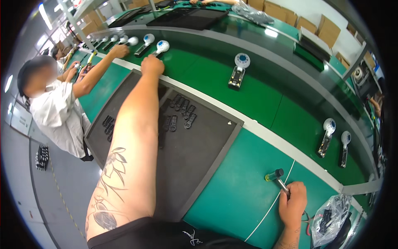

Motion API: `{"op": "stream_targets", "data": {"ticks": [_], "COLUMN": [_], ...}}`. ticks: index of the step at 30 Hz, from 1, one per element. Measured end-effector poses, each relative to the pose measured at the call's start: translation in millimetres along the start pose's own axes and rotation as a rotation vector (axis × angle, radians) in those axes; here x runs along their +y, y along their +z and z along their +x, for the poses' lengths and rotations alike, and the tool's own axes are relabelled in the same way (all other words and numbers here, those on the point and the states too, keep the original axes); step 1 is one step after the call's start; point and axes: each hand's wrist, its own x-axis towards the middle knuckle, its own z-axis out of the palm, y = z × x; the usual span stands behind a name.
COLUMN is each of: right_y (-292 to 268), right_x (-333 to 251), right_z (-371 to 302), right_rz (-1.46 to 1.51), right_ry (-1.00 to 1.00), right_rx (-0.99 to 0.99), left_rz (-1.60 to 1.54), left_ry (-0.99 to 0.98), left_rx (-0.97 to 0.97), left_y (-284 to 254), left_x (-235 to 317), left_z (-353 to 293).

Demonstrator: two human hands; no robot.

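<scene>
Just beyond the tray (186, 162), the left hand (152, 66) is right at a white-headed gadget (162, 46), fingertips hidden, so I can't tell its grip! Right of the tray, the right hand (294, 201) wraps its fingers round a hammer (277, 176), handle end covered. Below the tray, white script (192, 238) on the black shirt (153, 236), too loopy to read.

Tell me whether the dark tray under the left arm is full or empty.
Partly filled: the dark tray holds clusters of small black parts, but much of its visible surface is bare.
</scene>
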Motion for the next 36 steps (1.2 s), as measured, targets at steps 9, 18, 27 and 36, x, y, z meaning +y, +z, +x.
{"op": "stream_targets", "data": {"ticks": [9,18,27,36], "right_y": [0.5,15.0,38.0,39.3], "right_x": [-5.8,2.6,8.3,3.6], "right_z": [3.3,14.8,35.7,33.2], "right_rz": [0.045,0.039,0.007,0.011], "right_ry": [0.078,0.042,-0.032,-0.018], "right_rx": [-0.017,-0.029,0.018,0.027], "left_rz": [0.315,-1.434,-0.519,-0.133], "left_ry": [0.025,-0.021,0.400,0.743], "left_rx": [-0.146,-0.634,-0.580,-0.479], "left_y": [2.8,-70.3,-135.0,-113.2], "left_x": [-11.7,-30.5,-16.4,-36.5], "left_z": [25.7,9.6,-134.1,-196.6]}}
